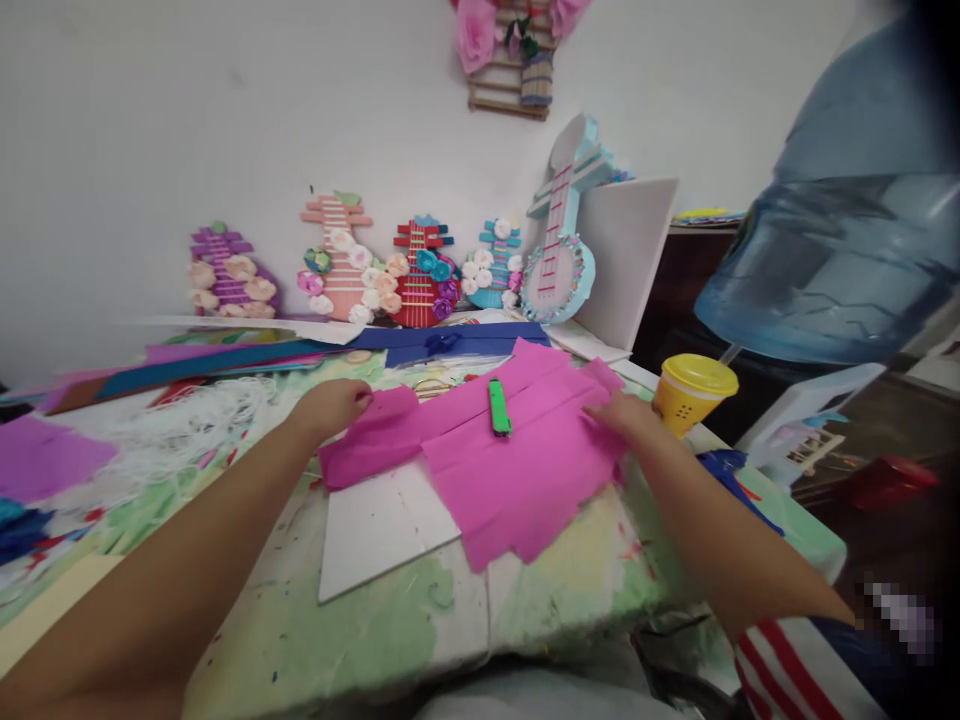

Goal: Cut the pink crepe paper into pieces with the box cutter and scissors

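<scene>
A sheet of bright pink crepe paper (525, 480) lies spread over the table, with a folded strip running to its left end. My left hand (336, 408) pinches that left end, thumb and fingers pressed together. At the opposite edge, my right hand (619, 415) grips the pink paper's right side. On top of the paper, between both hands, rests a green utility knife (499, 408). Partly under the paper is a white board (375, 530) on the table.
Several decorated craft guitars (420, 270) lean along the wall. A yellow lidded cup (694, 390) stands beside my right hand, near a large water jug (840, 230). Tangled white strips (195, 440) and coloured paper (52, 455) cover the left of the paint-stained table (360, 650).
</scene>
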`<state>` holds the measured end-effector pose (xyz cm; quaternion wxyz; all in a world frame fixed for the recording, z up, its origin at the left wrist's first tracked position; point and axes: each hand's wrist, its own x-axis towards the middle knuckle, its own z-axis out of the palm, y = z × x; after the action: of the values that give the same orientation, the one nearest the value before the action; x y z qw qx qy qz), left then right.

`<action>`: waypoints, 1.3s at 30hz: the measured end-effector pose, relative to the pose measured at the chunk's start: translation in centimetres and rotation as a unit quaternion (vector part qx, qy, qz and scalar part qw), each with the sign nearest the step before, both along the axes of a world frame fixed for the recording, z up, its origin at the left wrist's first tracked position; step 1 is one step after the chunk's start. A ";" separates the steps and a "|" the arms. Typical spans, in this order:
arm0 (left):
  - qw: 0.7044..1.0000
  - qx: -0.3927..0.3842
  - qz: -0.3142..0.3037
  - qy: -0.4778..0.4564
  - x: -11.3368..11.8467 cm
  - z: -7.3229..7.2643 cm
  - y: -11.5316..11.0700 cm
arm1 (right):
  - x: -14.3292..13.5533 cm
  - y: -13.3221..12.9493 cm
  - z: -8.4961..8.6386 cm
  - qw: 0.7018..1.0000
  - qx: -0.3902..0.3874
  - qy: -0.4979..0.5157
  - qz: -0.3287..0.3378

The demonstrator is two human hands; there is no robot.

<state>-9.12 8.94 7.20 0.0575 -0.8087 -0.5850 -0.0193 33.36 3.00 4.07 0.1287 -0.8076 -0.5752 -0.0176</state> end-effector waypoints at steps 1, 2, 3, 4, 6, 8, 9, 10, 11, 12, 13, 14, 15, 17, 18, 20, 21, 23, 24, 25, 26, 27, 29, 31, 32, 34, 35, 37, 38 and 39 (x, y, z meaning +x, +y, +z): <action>1.000 0.001 0.000 -0.002 0.0 0.0 -0.1 | -0.7 0.4 0.1 1.000 -0.001 -0.007 0.006; 1.000 0.002 0.000 -0.004 0.1 0.1 -0.3 | -1.7 0.8 0.3 1.000 0.001 -0.025 0.015; 1.000 0.003 0.001 -0.006 0.1 0.1 -0.4 | -3.0 1.1 0.7 0.998 0.005 -0.046 0.032; 1.000 0.004 0.003 -0.008 0.2 0.1 -0.5 | -4.6 1.5 1.1 0.994 0.014 -0.086 0.063; 1.000 0.008 0.008 -0.011 0.3 0.1 -1.0 | -8.3 2.8 2.1 0.969 0.010 -0.159 0.187; 1.000 0.014 0.014 -0.013 0.6 0.2 -1.7 | -12.3 4.7 3.0 0.947 -0.018 -0.163 0.275; 1.000 0.018 0.018 -0.014 0.7 0.3 -2.2 | -14.2 5.9 3.2 0.936 -0.034 -0.165 0.308; 1.000 0.020 0.020 -0.014 0.9 0.4 -2.7 | -16.0 7.2 3.4 0.924 -0.053 -0.168 0.339; 0.999 0.025 0.024 -0.013 1.0 0.5 -3.2 | -17.7 8.5 3.4 0.911 -0.075 -0.172 0.367; 0.999 0.029 0.030 -0.010 1.2 0.7 -3.7 | -19.2 9.7 3.2 0.897 -0.099 -0.178 0.391; 0.999 0.033 0.033 -0.008 1.4 0.9 -4.1 | -20.5 10.9 3.0 0.884 -0.123 -0.185 0.412; 0.999 0.036 0.038 -0.005 1.5 1.1 -4.3 | -21.7 12.0 2.8 0.870 -0.146 -0.193 0.429; 0.998 0.040 0.041 -0.002 1.6 1.3 -4.5 | -22.6 12.9 2.5 0.858 -0.166 -0.202 0.442; 0.998 0.046 0.046 0.004 1.8 1.8 -4.6 | -23.8 14.3 1.9 0.838 -0.196 -0.218 0.460; 0.998 0.048 0.045 0.007 1.8 2.0 -4.5 | -24.1 14.8 1.6 0.831 -0.204 -0.224 0.467; 0.998 0.049 0.039 0.008 1.8 2.3 -4.4 | -24.3 15.3 1.2 0.822 -0.207 -0.229 0.478; 0.998 0.049 0.034 0.007 1.8 2.4 -4.3 | -24.2 15.4 1.2 0.822 -0.200 -0.229 0.481; 0.999 0.047 0.026 0.002 1.8 2.5 -4.2 | -23.9 15.3 1.2 0.831 -0.168 -0.223 0.481; 0.999 0.046 0.023 -0.002 1.7 2.5 -4.1 | -23.6 15.2 1.5 0.840 -0.143 -0.218 0.475; 0.999 0.045 0.021 -0.007 1.7 2.6 -4.1 | -23.3 15.1 1.8 0.851 -0.113 -0.213 0.467; 0.999 0.044 0.020 -0.012 1.6 2.6 -4.1 | -22.9 15.1 2.3 0.863 -0.080 -0.207 0.454; 0.999 0.043 0.020 -0.018 1.6 2.6 -4.1 | -22.6 15.1 3.0 0.873 -0.049 -0.205 0.440; 0.999 0.038 0.021 -0.029 1.5 2.7 -4.3 | -21.7 15.2 4.6 0.897 0.028 -0.182 0.403; 0.999 0.029 0.019 -0.039 1.5 2.8 -5.0 | -20.8 15.1 6.5 0.917 0.148 -0.087 0.359; 0.999 0.024 0.016 -0.043 1.5 2.8 -5.7 | -20.3 14.8 7.5 0.914 0.211 -0.009 0.346; 0.999 0.018 0.011 -0.050 1.7 2.9 -7.7 | -19.2 13.4 8.9 0.880 0.273 0.162 0.354; 0.998 0.019 0.011 -0.054 1.8 2.9 -9.0 | -18.7 12.3 9.3 0.858 0.262 0.234 0.375; 0.997 0.013 0.018 -0.072 2.2 2.7 -11.9 | -17.6 9.3 9.1 0.819 0.179 0.320 0.441; 0.997 0.003 0.015 -0.075 2.4 2.4 -13.4 | -17.1 7.7 8.5 0.799 0.121 0.338 0.482; 0.997 -0.004 -0.001 -0.074 2.7 2.0 -14.8 | -16.7 6.0 7.7 0.783 0.065 0.340 0.516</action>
<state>-6.40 -5.86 9.17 0.0109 -0.8058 -0.5871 -0.0764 16.61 9.01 11.79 0.3581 -0.3331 -0.8226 0.2901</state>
